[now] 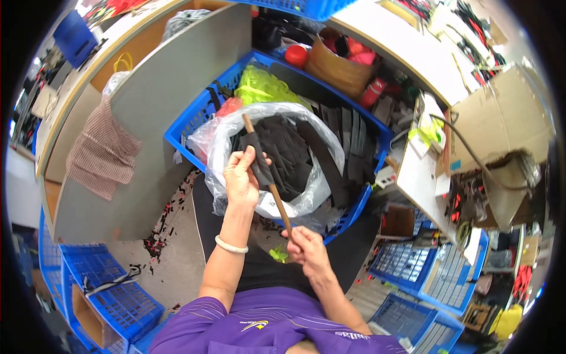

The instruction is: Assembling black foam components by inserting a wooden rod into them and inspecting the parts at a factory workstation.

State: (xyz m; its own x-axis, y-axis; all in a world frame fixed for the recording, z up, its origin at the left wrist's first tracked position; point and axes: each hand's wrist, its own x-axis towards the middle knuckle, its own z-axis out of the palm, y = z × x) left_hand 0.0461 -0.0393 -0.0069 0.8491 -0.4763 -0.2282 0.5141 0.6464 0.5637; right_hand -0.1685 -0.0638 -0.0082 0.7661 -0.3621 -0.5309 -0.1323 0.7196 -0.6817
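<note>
A thin brown wooden stick (278, 205) slants across the middle, its upper end over a clear plastic bag. Around the stick's upper part sits a black fabric piece (258, 160), pinched between the thumb and fingers of my left hand (240, 179). My right hand (308, 252) is closed round the stick's lower end. Beneath the stick, the open plastic bag (321, 127) holds many dark fabric pieces (286, 150). The bag lies in a blue plastic basket (188, 121) in front of me. Part of the stick is hidden by the black piece and my fingers.
Left of the basket stands a grey panel (183, 100) with a brown checked cloth (105, 150) over it. Yellow-green material (265, 85) lies in the basket's far part. Blue crates (109, 289) sit low on the left; a cardboard box (501, 121) stands right. Scraps litter the floor.
</note>
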